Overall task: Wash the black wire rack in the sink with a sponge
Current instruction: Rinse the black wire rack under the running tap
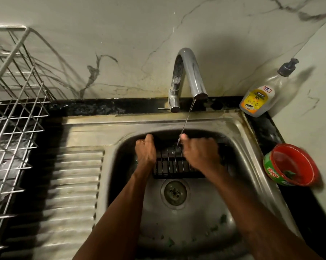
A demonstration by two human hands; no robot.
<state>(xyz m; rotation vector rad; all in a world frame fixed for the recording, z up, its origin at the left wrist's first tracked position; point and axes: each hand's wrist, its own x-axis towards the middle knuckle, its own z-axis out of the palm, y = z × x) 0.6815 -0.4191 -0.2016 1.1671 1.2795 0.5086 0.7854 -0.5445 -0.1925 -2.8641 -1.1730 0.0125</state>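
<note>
Below the tap (188, 72): black wire rack (170, 163) | left hand (146, 152) clasps its left end | right hand (200, 153) clasps its right end

The left hand (145, 152) and the right hand (201, 153) are bare, and so are the left forearm (120, 212) and the right forearm (252, 212) for all the length that shows. Both forearms are lean. Knuckles and tendons stand out on the back of the left hand. The right hand is slightly blurred, so its finer details cannot be told
</note>
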